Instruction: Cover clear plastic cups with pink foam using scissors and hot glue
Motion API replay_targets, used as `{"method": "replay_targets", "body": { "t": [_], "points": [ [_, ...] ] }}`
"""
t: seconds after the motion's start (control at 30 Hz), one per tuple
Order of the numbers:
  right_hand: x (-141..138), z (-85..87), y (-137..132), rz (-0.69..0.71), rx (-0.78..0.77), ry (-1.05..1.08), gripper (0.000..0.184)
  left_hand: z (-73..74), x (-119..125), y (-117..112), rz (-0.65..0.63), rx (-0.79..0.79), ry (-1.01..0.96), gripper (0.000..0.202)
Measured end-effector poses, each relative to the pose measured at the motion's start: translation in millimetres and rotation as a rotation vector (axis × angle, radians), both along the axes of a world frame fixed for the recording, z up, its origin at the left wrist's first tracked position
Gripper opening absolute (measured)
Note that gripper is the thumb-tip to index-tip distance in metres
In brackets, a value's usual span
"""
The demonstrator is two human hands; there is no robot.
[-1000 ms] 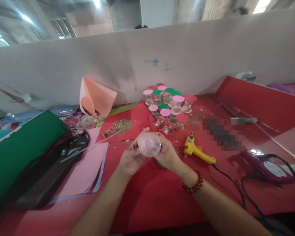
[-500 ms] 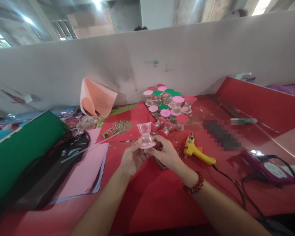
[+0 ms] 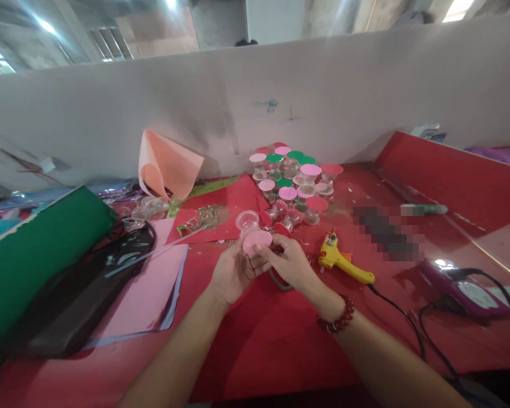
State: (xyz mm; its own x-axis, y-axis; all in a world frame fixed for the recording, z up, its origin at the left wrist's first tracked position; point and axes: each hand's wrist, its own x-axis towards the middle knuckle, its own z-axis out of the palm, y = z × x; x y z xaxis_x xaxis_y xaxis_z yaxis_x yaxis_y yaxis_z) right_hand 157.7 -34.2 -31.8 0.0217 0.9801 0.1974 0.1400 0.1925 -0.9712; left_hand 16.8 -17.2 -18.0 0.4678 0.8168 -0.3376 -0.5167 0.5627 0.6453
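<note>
Between both hands is a pair of clear plastic cups [image 3: 247, 220] joined base to base, tilted so that a pink paper disc [image 3: 257, 242] on the near end faces me. My left hand [image 3: 233, 271] holds the cups from the left and below, its fingers partly hidden behind them. My right hand [image 3: 289, 262] grips from the right, with its thumb pressed on the pink disc. Beyond the hands stand several similar joined cups [image 3: 308, 177] topped with pink, red and green discs. A yellow glue gun [image 3: 344, 265] lies right of my right hand.
A black bag [image 3: 97, 294] and pink paper sheets [image 3: 153, 294] lie at left, beside a leaning green board [image 3: 55, 255]. Scraps cover a red sheet [image 3: 238, 198]. A purple power strip [image 3: 467, 289] with black cords sits at right, before a red board [image 3: 454, 175].
The joined cups have tipped toward me, so the pink disc now shows its face and the far cup's open rim is visible. My right thumb has moved onto the disc.
</note>
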Motion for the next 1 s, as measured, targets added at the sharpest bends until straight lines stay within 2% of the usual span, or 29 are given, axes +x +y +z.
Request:
{"method": "replay_targets", "body": {
  "t": [0.13, 0.37, 0.67, 1.0],
  "points": [
    [-0.2, -0.2, 0.1, -0.011, 0.000, -0.011, 0.025, -0.5, 1.0, 0.9, 0.005, -0.049, -0.018, 0.034],
    [-1.9, 0.6, -0.9, -0.028, 0.031, 0.005, 0.018, 2.6, 0.3, 0.9, -0.052, -0.037, -0.065, 0.037],
    [-4.2, 3.1, -4.3, 0.009, -0.057, 0.127, 0.015, -0.2, -0.6, 2.0, -0.054, -0.046, -0.066, 0.036],
    [-3.3, 7.3, -5.3, -0.026, 0.010, 0.023, 0.017, 0.4, -0.5, 1.8, -0.049, -0.046, -0.058, 0.035]
  ]
}}
